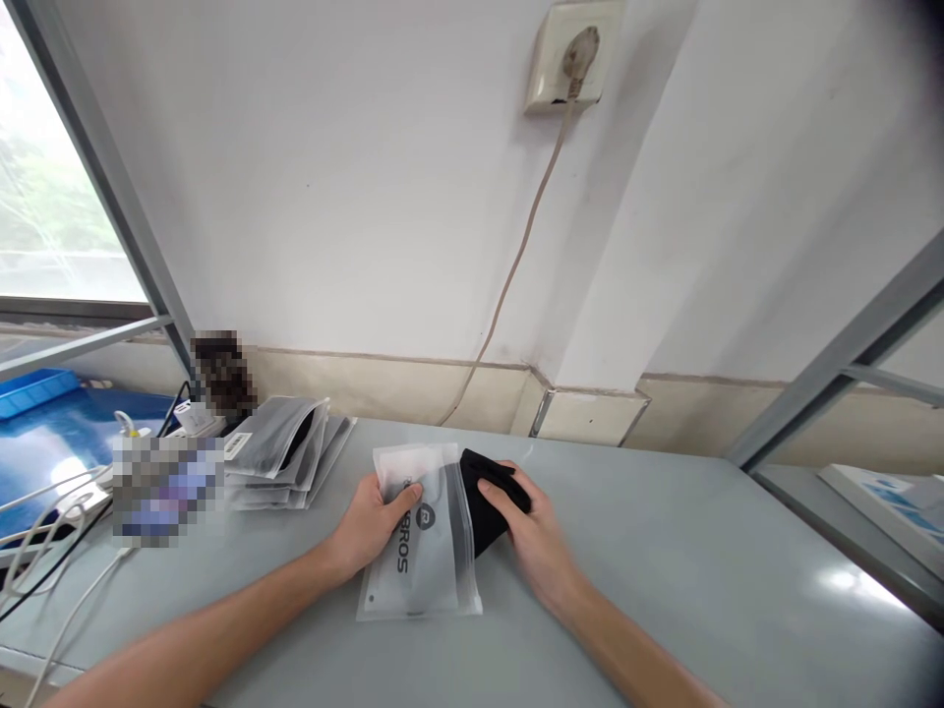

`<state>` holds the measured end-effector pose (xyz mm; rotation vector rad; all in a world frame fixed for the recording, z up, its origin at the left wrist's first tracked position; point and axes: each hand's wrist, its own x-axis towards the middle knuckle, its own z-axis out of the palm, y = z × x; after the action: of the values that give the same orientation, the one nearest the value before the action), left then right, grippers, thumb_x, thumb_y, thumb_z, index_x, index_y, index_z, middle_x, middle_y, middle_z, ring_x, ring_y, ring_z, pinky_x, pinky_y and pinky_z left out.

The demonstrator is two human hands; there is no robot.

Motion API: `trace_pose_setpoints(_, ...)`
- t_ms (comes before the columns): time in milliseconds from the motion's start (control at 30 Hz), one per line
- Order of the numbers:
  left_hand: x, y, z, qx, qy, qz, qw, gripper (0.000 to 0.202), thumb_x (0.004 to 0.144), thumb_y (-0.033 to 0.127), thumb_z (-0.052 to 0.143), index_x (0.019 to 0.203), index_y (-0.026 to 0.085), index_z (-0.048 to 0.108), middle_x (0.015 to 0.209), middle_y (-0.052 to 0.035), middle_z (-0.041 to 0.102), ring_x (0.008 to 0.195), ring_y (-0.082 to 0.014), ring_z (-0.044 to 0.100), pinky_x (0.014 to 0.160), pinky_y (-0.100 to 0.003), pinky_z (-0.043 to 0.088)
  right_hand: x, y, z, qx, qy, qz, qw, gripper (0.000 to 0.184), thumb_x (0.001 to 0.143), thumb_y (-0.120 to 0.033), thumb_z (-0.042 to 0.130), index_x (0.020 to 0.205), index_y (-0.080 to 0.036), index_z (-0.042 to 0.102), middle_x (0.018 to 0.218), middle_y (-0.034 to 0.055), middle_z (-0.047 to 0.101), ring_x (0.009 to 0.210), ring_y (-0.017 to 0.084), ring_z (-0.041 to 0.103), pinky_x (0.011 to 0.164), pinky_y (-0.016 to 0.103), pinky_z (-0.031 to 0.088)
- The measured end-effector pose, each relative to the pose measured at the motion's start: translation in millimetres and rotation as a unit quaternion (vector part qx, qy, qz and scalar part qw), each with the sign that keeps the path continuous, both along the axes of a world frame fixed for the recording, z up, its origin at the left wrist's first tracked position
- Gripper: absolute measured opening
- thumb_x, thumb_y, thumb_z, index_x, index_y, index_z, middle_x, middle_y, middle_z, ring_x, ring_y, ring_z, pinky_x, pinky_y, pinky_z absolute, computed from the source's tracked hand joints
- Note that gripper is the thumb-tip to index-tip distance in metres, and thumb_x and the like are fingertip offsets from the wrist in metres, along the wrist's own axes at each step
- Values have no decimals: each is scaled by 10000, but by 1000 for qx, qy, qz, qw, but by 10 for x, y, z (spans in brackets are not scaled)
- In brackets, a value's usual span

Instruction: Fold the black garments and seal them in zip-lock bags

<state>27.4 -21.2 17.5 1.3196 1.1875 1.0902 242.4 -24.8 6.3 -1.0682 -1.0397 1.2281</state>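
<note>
My left hand (379, 518) grips a frosted zip bag (435, 580) with dark printed lettering, its thumb lying across the front. The bag's zip side faces right, with the slider near the lower right corner. In my right hand (535, 531) is a folded black cloth item (483, 501), pinched between thumb and fingers. Its left edge meets the bag's mouth; whether part of it sits inside is hard to tell. Both things are held just over or on the grey table (626, 629).
A stack of similar frosted bags (276, 452) with dark contents lies to the left. Beyond it are a blurred-out device (169, 492), white cables (70, 619) and a blue tray (36, 391). A cord (516, 265) runs down the wall from a socket. A white box (885, 516) is at far right.
</note>
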Motion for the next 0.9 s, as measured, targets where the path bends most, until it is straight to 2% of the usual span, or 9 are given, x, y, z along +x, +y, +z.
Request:
trace_pose_setpoints(167,-2,11,-36,0,-3,4,1000,359,839,508,757,962,172,730,917,-66,809,903,-258,752,754,-307,581,18,4,-26,56,-76,-1,996,314,857,-530,764,1001,-256,709,908,5,702,895,235,633,806,324,477)
trace_pose_setpoints(367,10,12,-26,9,7,22,1000,351,827,492,756,954,165,739,944,-80,812,923,-270,747,781,-322,583,37,26,-101,89,-115,-3,989,373,902,-535,718,1168,-274,703,1118,44,749,1063,281,672,952,384,503)
trace_pose_setpoints(467,18,-1,-10,2,-2,28,1000,360,814,505,764,932,166,749,925,-81,812,886,-269,750,748,-320,585,31,10,-101,105,-138,4,985,366,929,-531,687,1196,-282,702,1171,49,749,1104,280,674,989,389,508)
trace_pose_setpoints(667,10,5,-35,-2,-10,24,1000,379,795,522,784,927,167,752,880,-70,801,825,-255,744,698,-307,577,37,-36,-50,140,-189,30,971,307,975,-513,627,1155,-277,705,1093,40,747,1036,259,679,968,371,509)
trace_pose_setpoints(900,11,-19,-65,-20,-28,-21,999,415,818,544,781,985,166,738,918,-73,791,821,-239,728,703,-301,580,43,1,-35,75,-124,101,984,334,926,-545,690,1057,-242,744,975,29,742,949,247,672,851,330,516)
